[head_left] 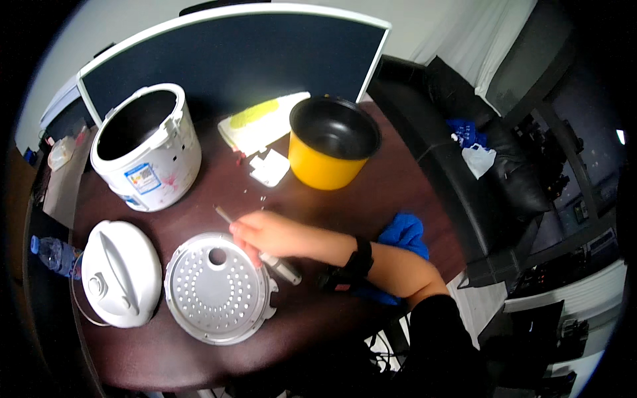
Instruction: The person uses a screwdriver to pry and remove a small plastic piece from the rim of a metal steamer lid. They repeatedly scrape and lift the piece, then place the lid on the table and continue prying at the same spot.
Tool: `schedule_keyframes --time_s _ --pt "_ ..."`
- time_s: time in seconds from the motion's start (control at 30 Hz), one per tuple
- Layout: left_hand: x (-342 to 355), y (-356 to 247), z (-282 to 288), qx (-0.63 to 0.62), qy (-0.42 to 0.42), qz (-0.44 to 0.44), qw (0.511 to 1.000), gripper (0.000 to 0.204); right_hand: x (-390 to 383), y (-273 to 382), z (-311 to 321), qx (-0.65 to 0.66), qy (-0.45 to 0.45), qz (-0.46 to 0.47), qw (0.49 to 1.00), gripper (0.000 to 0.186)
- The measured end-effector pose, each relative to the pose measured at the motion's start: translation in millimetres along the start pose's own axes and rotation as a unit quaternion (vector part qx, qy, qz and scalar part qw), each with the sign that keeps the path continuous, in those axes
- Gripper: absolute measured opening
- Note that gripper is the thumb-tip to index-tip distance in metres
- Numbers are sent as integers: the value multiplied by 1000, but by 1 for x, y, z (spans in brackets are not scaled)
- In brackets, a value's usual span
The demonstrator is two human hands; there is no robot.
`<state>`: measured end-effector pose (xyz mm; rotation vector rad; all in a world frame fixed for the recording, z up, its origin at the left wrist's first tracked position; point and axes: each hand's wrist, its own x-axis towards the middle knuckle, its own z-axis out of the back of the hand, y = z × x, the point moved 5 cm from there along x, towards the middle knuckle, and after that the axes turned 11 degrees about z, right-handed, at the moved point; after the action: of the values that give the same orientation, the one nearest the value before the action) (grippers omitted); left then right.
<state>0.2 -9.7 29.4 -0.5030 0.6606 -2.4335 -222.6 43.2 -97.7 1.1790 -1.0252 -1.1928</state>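
Observation:
My right hand [265, 235] comes in from the lower right, a black band round its wrist. Its fingers are closed round a slim screwdriver [283, 269], whose thin shaft points to the far left and whose grey handle sticks out below the palm. Just under the fingertips lies a round silver metal plate [212, 292] with many small holes and one larger hole; whether the hand touches its rim I cannot tell. Left of the plate rests the white rice cooker lid [123, 275], with its handle on top. My left hand is out of view.
At the back left stands the white rice cooker body [156, 179]. A yellow pot [325, 162] with a black inside is at the back right, beside white papers [269, 168]. A blue cloth [403, 232] lies on the right; a plastic bottle [56, 257] is far left.

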Motion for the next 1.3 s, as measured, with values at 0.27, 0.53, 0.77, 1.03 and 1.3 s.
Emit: schedule_keyframes --time_s 0.27,0.53,0.77,1.03,1.3 --pt "-7 6 4 8 3 9 1000 50 2 -1 -1 -7 -9 46 999 39" --pt "-15 -5 20 1 2 -15 1000 49 -4 13 -1 44 7 14 999 34" --pt "-23 -30 44 -12 -15 -40 999 49 -3 17 0 38 16 3 999 36" --pt "-40 -32 89 -129 -94 89 983 48 -3 23 -3 33 -12 -1 999 35" --pt "-13 55 -34 74 181 276 941 64 -5 22 -7 38 -23 -4 999 34"
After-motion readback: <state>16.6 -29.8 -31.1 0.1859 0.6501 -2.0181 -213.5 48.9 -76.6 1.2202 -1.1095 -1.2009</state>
